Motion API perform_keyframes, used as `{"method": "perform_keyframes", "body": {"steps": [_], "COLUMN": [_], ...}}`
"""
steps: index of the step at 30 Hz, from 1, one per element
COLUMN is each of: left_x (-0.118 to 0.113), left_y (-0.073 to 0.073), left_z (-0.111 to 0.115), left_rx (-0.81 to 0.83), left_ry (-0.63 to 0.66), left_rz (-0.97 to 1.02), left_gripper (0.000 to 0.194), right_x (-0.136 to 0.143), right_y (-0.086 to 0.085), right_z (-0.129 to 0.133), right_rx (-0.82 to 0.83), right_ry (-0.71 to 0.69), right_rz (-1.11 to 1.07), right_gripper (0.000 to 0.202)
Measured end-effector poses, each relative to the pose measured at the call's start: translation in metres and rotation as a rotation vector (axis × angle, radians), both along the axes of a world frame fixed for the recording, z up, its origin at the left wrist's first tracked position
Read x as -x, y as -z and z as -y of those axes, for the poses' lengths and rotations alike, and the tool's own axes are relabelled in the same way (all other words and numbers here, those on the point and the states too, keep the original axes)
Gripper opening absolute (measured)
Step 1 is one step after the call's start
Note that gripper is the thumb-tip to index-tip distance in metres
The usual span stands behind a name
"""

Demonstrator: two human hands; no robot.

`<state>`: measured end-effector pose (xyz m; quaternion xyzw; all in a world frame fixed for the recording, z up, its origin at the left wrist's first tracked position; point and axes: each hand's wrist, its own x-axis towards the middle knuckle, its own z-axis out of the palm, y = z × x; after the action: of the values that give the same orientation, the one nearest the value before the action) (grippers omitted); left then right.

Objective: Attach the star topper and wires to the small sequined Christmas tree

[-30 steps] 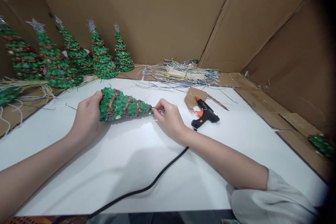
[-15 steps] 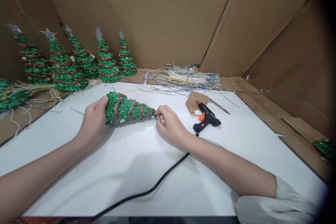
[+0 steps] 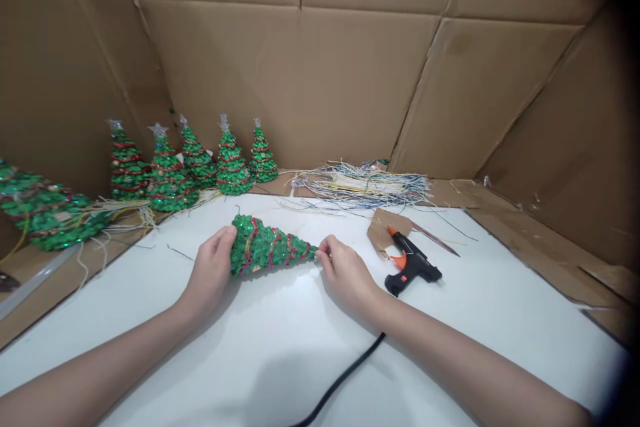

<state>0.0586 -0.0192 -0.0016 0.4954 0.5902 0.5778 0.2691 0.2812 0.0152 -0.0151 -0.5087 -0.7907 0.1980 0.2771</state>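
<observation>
A small green glittery tree (image 3: 270, 247) with red garlands lies on its side above the white board, its tip pointing right. My left hand (image 3: 213, 267) is closed round its wide base. At the narrow tip, the thumb and fingers of my right hand (image 3: 343, 270) are pinched together on it. No star shows on this tree. To the right of my right hand, a black and orange glue gun (image 3: 413, 263) lies with its nozzle by a piece of brown cardboard (image 3: 383, 230).
Several trees with clear stars (image 3: 170, 177) stand at the back left, and another tree (image 3: 60, 213) leans at the far left. A wire bundle (image 3: 365, 185) lies along the back edge. A pointed tool (image 3: 435, 239) and black cable (image 3: 345, 380) are on the white board (image 3: 490, 327).
The camera view has shifted, so everything appears lower and further right. Both hands keep their hold on the tree.
</observation>
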Motion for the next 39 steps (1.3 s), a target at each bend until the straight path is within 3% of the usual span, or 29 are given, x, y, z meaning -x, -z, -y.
{"method": "perform_keyframes", "body": {"steps": [3, 9, 14, 20, 25, 30, 36, 39], "left_x": [-0.0007, -0.0024, -0.0035, -0.0043, -0.005, -0.0049, -0.0057, -0.0065], "left_y": [-0.0005, -0.0022, -0.0035, -0.0048, -0.0044, -0.0041, -0.0068, -0.008], "left_z": [0.0022, 0.0047, 0.0046, 0.0045, 0.0051, 0.0067, 0.0062, 0.0056], "left_rx": [0.008, 0.0, 0.015, 0.003, 0.013, 0.015, 0.006, -0.003], "left_ry": [0.015, 0.022, 0.016, 0.022, 0.036, 0.028, 0.03, 0.007], "left_rz": [-0.044, -0.102, -0.1, -0.101, -0.102, -0.13, -0.155, -0.169], "left_gripper": [0.035, 0.033, 0.032, 0.033, 0.033, 0.033, 0.032, 0.031], "right_x": [-0.0005, 0.0014, -0.0005, 0.0, 0.0022, 0.0013, -0.0009, -0.0011], "right_y": [0.002, 0.0024, 0.0018, 0.0044, 0.0038, 0.0044, 0.0026, 0.0021], "right_z": [-0.0029, 0.0015, -0.0005, 0.0006, -0.0001, 0.0011, -0.0019, -0.0011], "right_rx": [0.063, 0.082, 0.056, 0.007, -0.003, -0.003, 0.005, -0.005], "right_ry": [0.037, -0.015, 0.067, -0.038, 0.036, -0.019, 0.062, 0.025], "right_rz": [-0.026, -0.014, 0.027, 0.06, 0.083, 0.06, 0.123, 0.148], "right_gripper": [0.011, 0.011, 0.011, 0.011, 0.011, 0.01, 0.011, 0.012]}}
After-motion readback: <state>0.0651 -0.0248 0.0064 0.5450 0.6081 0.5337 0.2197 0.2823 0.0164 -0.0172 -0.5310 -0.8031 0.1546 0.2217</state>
